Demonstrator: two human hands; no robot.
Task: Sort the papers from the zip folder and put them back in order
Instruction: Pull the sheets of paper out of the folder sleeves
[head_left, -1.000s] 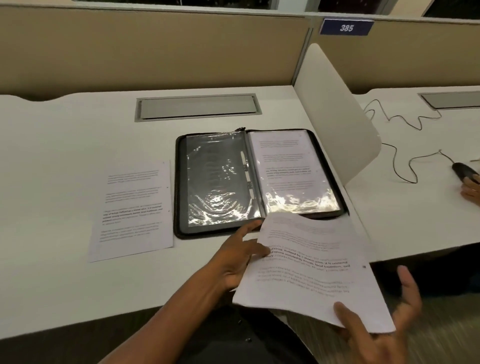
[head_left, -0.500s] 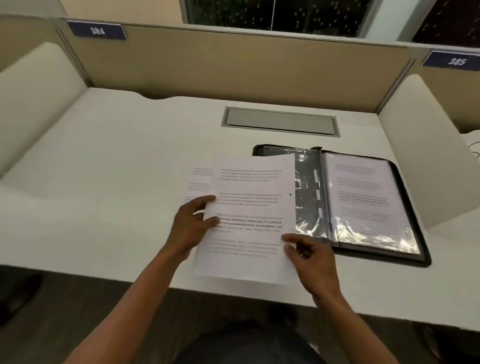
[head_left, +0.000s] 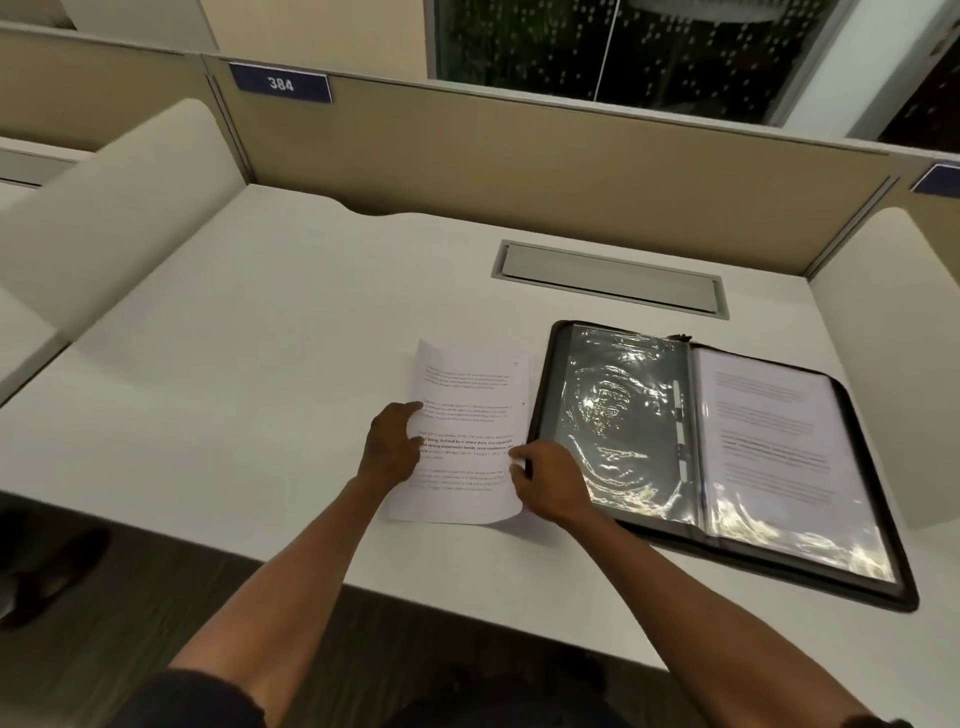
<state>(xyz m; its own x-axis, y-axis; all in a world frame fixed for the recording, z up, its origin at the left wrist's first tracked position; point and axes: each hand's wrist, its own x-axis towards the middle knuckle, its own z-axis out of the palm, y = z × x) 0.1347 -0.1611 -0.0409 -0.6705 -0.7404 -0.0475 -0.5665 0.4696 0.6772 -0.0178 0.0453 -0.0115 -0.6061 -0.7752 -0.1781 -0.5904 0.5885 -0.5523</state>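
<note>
Both forearms are reaching forward side by side; the left hand (head_left: 390, 441) is lying fingers-forward, while the right hand (head_left: 551, 486) is curling its fingers inward.

Printed text on the loose sheets (head_left: 467, 415) was too blurred to read. Left hand (head_left: 389, 447) covered their left edge; right hand (head_left: 550, 488) hid their lower right corner, grip unclear. Right of that hand, glare masked the zip folder (head_left: 727, 561) sleeves. Far right, a blue sign (head_left: 940, 179) was cut off.
</note>
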